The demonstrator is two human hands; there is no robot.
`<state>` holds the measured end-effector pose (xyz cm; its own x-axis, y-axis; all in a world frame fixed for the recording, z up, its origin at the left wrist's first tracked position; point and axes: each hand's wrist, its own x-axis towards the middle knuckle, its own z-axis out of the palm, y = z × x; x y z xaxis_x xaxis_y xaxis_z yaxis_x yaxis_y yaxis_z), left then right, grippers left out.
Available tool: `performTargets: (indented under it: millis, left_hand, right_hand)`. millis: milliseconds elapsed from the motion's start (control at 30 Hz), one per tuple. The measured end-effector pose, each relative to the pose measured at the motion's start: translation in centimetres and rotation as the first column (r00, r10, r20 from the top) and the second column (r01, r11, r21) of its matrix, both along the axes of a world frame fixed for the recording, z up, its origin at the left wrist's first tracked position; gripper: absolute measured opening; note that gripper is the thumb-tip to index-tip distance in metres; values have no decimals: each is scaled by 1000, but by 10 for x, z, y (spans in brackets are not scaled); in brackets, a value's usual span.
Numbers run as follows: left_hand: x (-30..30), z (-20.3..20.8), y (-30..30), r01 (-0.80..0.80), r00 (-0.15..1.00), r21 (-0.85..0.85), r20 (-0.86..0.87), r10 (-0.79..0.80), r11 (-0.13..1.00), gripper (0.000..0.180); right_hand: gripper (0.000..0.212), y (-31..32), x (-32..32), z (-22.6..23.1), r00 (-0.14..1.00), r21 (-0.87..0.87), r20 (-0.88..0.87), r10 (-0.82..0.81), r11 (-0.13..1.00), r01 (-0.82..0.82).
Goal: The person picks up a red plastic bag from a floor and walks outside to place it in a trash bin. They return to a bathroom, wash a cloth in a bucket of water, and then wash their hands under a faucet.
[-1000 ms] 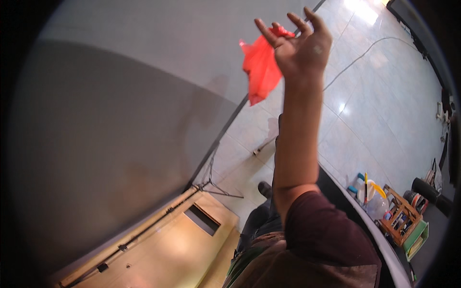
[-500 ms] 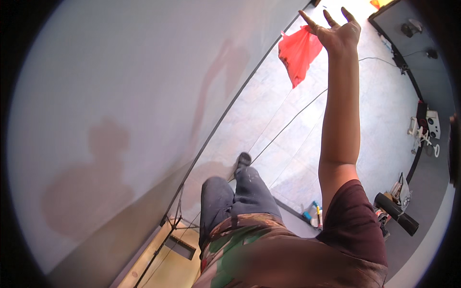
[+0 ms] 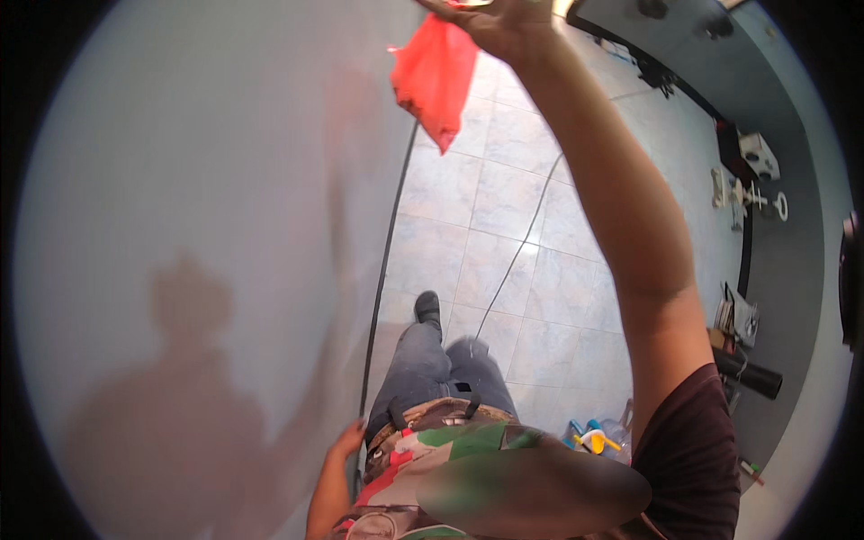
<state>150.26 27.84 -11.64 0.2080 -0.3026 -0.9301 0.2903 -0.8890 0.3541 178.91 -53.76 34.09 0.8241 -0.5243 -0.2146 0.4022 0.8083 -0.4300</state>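
My right arm stretches up and forward, and my right hand (image 3: 515, 29) is partly cut off by the upper edge of the view. A red plastic bag (image 3: 436, 79) hangs from its fingers beside the grey wall, its lower end drawn to a point. Its contents cannot be made out. Low down by my hip, near the foot of the wall, is my left hand (image 3: 347, 439). It is small in view with its fingers partly hidden, so its grip does not show.
The pale wall (image 3: 225, 162) rises close on my left, with my shadow on it. A dark cable (image 3: 524, 241) runs across the tiled floor (image 3: 504, 202). Along the right side are a white box-shaped device (image 3: 759, 156), a black roll (image 3: 751, 374) and blue and yellow items (image 3: 594, 438).
The right hand and the red bag have shifted left and slightly up, closer to the wall. My left hand has come into view by my hip. The whole view has turned.
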Motion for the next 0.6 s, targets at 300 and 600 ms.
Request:
performTargets:
  millis: [300,600]
  left_hand:
    - [387,194,-543,103,987,-143,139,-83,984,65]
    - [427,110,-639,-247,966,192,131,224,950,61]
  right_hand:
    - [64,-244,126,-8,995,-13,97,-32,999,33]
    - [86,-495,251,12,990,-25,134,37,999,-34]
